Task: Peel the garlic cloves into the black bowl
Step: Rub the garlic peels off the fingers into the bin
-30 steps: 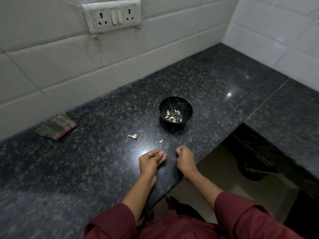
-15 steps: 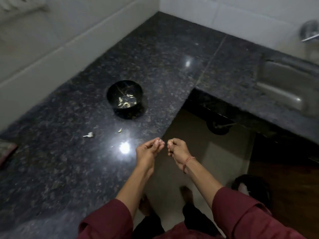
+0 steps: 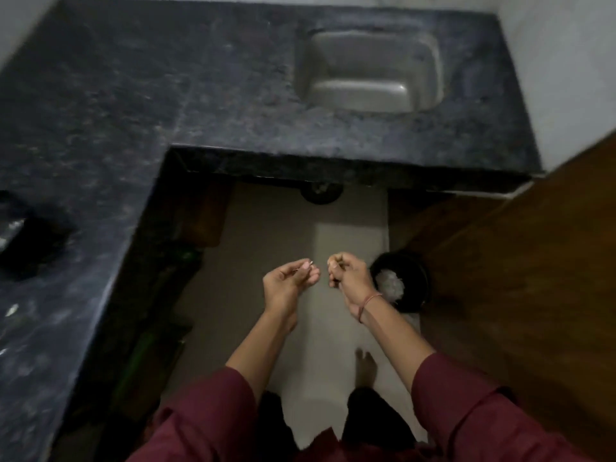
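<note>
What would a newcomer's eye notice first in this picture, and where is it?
At the centre, above the pale floor, the left hand pinches a thin pale scrap while the right hand curls beside it. Just right of them stands a round black bin holding white scraps; at the top, a grey steel sink sits in the dark speckled stone counter.

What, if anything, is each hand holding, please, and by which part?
The left hand pinches a small pale scrap between thumb and fingertips; which part is too blurred to tell. The right hand is curled; whether it holds anything cannot be told.
</note>
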